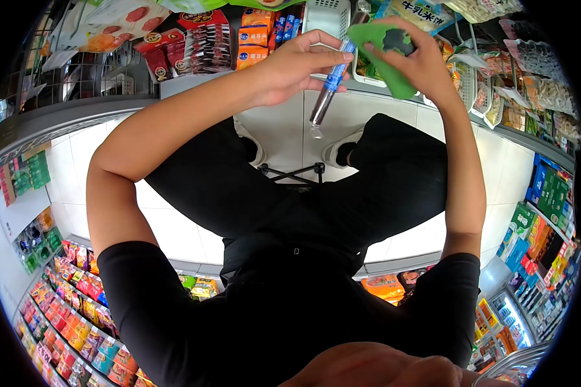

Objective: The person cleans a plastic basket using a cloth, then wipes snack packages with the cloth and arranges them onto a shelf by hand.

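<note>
My left hand (pixel 303 68) holds a long, thin stick-shaped package (pixel 335 79) with a blue label, its fingers closed around the middle. The package slants, and its lower end is twisted clear wrap above the floor. My right hand (pixel 423 64) grips a green cloth (pixel 394 77) with a dark patch on it. The cloth lies against or just beside the upper part of the package; whether it touches cannot be made out. Both hands are over the front edge of a snack shelf.
Red snack packets (pixel 206 48) and orange packs (pixel 254 39) stand on the shelf at left. A white plastic basket (pixel 326 19) sits behind my hands, with bagged snacks (pixel 542 58) to the right. My legs straddle a low folding stool (pixel 294 173). More stocked shelves (pixel 77 316) stand behind me.
</note>
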A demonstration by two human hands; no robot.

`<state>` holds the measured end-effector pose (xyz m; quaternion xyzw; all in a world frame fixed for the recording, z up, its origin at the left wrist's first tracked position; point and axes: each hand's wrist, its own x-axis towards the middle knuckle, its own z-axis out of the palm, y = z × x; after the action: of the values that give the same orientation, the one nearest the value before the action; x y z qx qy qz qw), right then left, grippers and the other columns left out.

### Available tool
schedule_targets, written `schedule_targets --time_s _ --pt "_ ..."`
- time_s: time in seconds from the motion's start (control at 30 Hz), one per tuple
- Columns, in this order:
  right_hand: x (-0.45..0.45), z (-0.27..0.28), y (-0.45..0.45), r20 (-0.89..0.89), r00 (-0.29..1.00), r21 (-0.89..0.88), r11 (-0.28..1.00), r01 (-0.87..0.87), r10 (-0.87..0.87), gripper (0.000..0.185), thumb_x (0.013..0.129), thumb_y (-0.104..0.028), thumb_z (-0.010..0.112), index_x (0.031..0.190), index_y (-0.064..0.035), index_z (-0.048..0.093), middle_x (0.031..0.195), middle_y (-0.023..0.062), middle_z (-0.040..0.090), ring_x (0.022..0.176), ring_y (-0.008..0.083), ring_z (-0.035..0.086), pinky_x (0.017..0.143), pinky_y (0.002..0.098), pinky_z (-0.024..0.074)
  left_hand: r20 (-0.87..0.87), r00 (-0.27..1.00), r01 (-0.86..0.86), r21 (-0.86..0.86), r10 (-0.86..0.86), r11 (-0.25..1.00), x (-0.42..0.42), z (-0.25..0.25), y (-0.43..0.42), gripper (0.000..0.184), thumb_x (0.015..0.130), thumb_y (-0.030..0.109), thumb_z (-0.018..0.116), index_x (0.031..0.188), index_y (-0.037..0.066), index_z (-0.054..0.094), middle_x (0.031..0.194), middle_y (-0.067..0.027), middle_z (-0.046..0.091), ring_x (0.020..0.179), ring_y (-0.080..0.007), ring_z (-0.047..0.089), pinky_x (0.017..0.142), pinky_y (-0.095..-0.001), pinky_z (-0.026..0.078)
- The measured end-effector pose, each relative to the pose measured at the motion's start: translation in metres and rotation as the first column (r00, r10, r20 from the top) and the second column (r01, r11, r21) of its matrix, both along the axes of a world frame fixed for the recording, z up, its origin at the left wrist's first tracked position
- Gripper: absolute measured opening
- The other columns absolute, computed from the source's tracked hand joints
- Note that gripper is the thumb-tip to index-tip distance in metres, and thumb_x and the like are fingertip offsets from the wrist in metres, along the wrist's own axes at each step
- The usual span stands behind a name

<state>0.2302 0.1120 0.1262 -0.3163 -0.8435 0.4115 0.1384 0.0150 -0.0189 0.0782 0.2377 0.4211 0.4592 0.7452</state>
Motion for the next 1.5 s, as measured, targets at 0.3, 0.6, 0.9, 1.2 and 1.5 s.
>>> schedule_targets --time_s 0.3,0.6,0.9,1.2,1.5 --pt "0.001 -0.009 0.000 -0.118 0.981 0.134 0.982 -0.136 0.152 0.039 0.088 -0.018 0.078 0.124 -0.0077 0.067 0.108 0.0035 0.071 0.095 0.0118 0.068 0.083 0.0293 0.0561 -0.121 0.992 0.018 0.009 -0.017 1.000 0.004 0.002 -0.002 0.040 0.092 0.024 0.081 0.120 0.008 0.057 0.111 -0.0081 0.068 0.098 -0.0173 0.068 0.086 -0.0349 0.059" --pt "0.003 -0.009 0.004 -0.098 0.991 0.227 0.972 -0.063 0.088 0.043 0.083 -0.011 0.074 0.126 -0.0079 0.067 0.112 0.0069 0.072 0.096 0.0156 0.069 0.086 0.0312 0.0562 -0.154 0.988 0.029 -0.004 -0.029 1.000 0.001 0.005 0.000 0.037 0.092 0.024 0.081 0.118 0.012 0.057 0.105 -0.0046 0.066 0.098 -0.0156 0.069 0.085 -0.0330 0.060" --pt "0.005 -0.012 0.009 0.019 1.000 0.248 0.969 -0.019 0.014 0.043 0.083 -0.012 0.071 0.125 -0.0087 0.067 0.108 0.0062 0.072 0.090 0.0148 0.068 0.082 0.0304 0.0553 -0.148 0.989 -0.014 0.069 0.024 0.998 -0.002 -0.007 0.003 0.036 0.098 0.019 0.074 0.124 0.003 0.056 0.124 -0.0150 0.069 0.109 -0.0198 0.070 0.087 -0.0262 0.060" --pt "0.004 -0.006 0.008 -0.018 0.998 0.307 0.949 0.066 -0.063 0.039 0.082 -0.014 0.077 0.119 -0.0060 0.067 0.103 0.0079 0.072 0.089 0.0173 0.068 0.081 0.0313 0.0550 0.007 0.997 -0.082 0.044 0.082 0.996 -0.002 -0.002 0.005 0.035 0.101 0.016 0.068 0.129 -0.001 0.055 0.123 -0.0160 0.065 0.113 -0.0228 0.070 0.093 -0.0307 0.061" --pt "-0.002 0.011 0.000 -0.012 0.999 0.289 0.956 -0.047 0.053 0.039 0.075 -0.012 0.081 0.111 -0.0023 0.069 0.102 0.0165 0.073 0.095 0.0293 0.072 0.086 0.0371 0.0554 -0.043 0.999 -0.023 0.062 0.026 0.998 -0.002 -0.007 0.005 0.038 0.099 0.015 0.071 0.129 0.000 0.054 0.121 -0.0149 0.068 0.113 -0.0230 0.070 0.099 -0.0350 0.059"
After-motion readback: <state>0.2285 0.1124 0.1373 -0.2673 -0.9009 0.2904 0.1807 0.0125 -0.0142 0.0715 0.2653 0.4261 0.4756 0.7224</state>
